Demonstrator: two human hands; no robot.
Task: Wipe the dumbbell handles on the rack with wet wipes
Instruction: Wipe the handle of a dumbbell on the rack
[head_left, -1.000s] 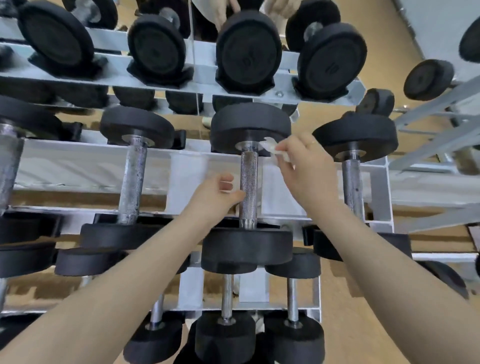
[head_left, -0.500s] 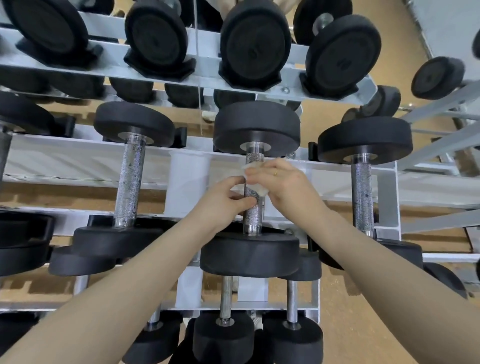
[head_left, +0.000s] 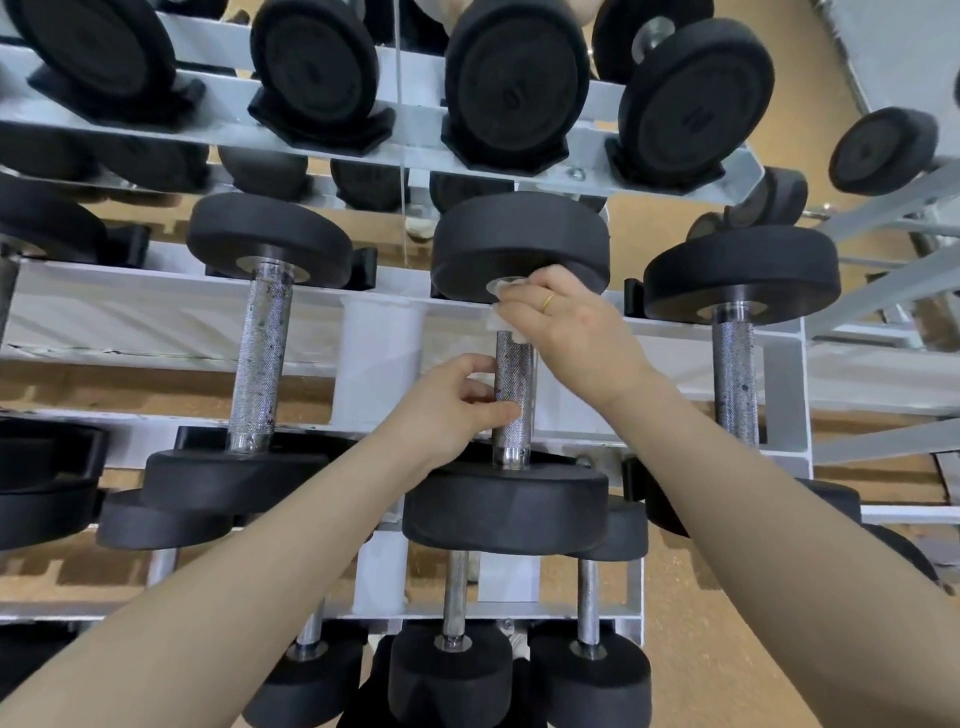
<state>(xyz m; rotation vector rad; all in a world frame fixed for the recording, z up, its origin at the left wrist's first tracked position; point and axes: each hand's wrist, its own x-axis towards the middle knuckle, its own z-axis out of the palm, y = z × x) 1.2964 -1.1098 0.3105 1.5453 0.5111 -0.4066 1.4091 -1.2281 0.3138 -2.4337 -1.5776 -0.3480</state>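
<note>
Your right hand pinches the wet wipe around the top of the knurled dumbbell handle, just under the upper weight head. Your left hand grips the handle lower down.

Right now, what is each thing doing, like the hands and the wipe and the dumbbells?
Right hand: holds the wet wipe at the handle's top.
Wet wipe: bunched against the handle.
Left hand: grips the middle handle.
Left dumbbell: resting on the rack, untouched.
Right dumbbell: resting, untouched.
</note>
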